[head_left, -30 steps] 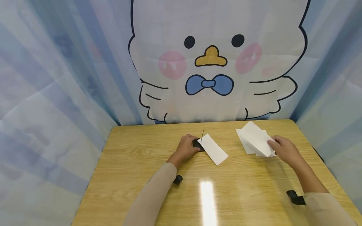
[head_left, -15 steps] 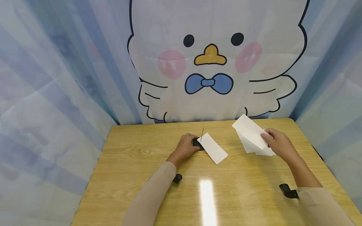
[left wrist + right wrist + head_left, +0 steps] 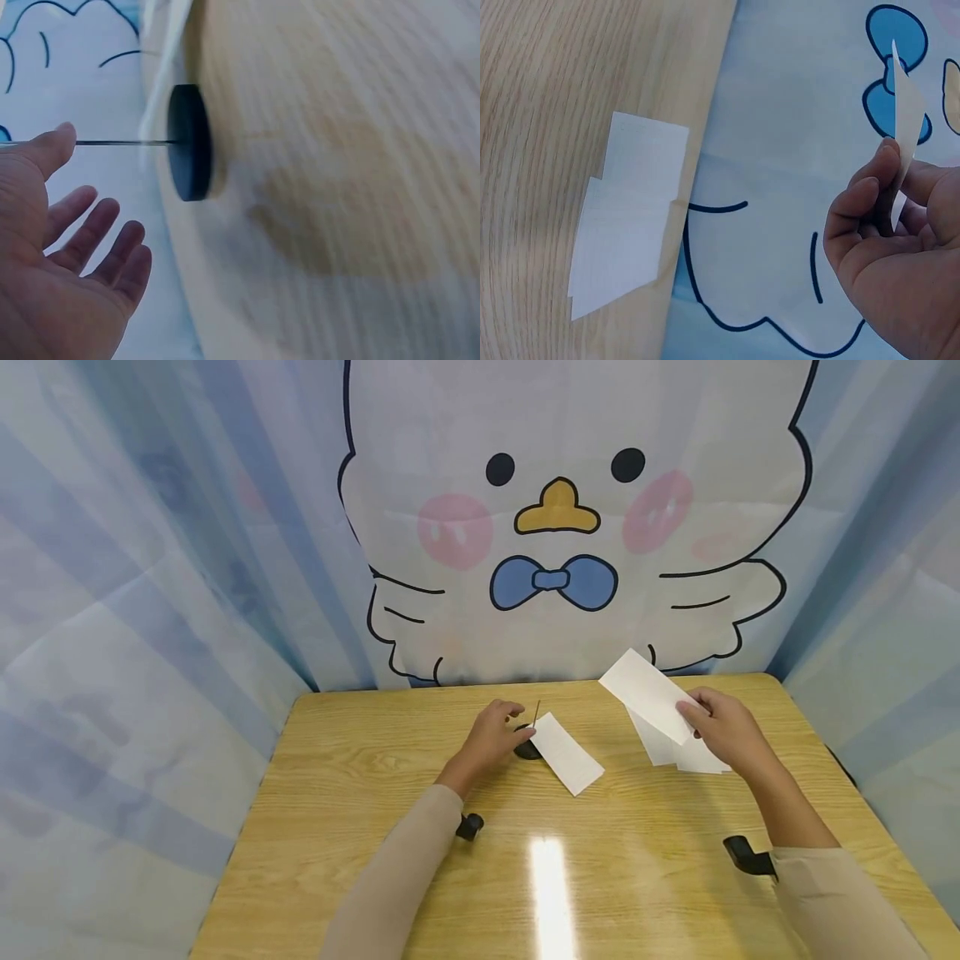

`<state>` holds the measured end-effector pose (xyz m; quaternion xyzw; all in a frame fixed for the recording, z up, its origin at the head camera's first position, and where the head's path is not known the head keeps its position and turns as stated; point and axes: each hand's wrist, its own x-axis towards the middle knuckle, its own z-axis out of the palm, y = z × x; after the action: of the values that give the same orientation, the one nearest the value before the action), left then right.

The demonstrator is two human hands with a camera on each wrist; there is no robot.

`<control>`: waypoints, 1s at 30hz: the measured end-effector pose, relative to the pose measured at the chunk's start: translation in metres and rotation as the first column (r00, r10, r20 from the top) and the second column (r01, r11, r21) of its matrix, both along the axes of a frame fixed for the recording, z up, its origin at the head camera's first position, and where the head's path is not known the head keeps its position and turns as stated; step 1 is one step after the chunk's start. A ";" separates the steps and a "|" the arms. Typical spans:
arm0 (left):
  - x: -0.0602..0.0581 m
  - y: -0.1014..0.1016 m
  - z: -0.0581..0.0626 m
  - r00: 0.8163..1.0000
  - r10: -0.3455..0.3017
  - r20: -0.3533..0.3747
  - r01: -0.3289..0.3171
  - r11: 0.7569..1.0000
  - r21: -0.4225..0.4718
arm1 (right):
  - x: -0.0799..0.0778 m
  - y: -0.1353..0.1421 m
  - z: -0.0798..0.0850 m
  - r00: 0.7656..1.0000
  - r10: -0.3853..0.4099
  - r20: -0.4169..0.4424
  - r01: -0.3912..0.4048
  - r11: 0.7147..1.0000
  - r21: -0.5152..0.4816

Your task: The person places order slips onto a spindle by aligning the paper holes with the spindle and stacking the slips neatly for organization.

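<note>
Head view: the right hand (image 3: 723, 732) pinches a white paper (image 3: 643, 693), its long side slanting left and away; the left hand (image 3: 491, 737) hangs loose.

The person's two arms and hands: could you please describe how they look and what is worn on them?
The left sleeve and right sleeve are plain beige; the right one ends farther from its hand. A small black piece protrudes beside each cuff, left and right. The left hand and right hand show no gloves.
</note>
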<state>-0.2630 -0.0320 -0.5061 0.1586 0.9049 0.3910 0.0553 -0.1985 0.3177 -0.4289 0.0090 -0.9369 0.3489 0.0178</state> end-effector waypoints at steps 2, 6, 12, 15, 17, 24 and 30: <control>-0.001 0.002 0.006 1.000 0.003 -0.023 -0.003 1.000 0.027 | -0.001 -0.002 0.002 1.000 0.006 -0.001 -0.006 1.000 0.000; -0.002 0.005 0.022 0.996 0.004 -0.091 0.002 0.998 0.060 | -0.002 -0.007 0.007 1.000 0.016 0.003 -0.016 1.000 -0.003; -0.001 0.012 0.050 0.984 0.015 -0.179 0.005 0.993 0.115 | -0.003 -0.015 0.017 0.999 0.033 -0.014 -0.034 0.999 -0.010; -0.001 0.016 0.062 0.977 0.028 -0.212 0.007 0.987 0.162 | -0.004 -0.019 0.021 0.998 0.047 -0.032 -0.048 0.999 -0.020; -0.001 0.020 0.069 0.973 0.028 -0.227 0.015 0.983 0.186 | -0.005 -0.021 0.024 0.997 0.059 -0.040 -0.060 0.998 -0.024; -0.002 0.031 0.087 0.979 0.030 -0.201 0.022 0.967 0.254 | -0.008 -0.033 0.029 0.994 0.095 -0.045 -0.098 0.994 -0.056; -0.001 0.033 0.094 0.987 0.024 -0.158 0.022 0.958 0.287 | -0.011 -0.044 0.026 0.994 0.103 -0.037 -0.106 0.992 -0.068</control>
<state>-0.2640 0.0011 -0.4125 0.1953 0.8400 0.5045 -0.0413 -0.2098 0.2735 -0.4029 0.0632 -0.9220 0.3817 0.0156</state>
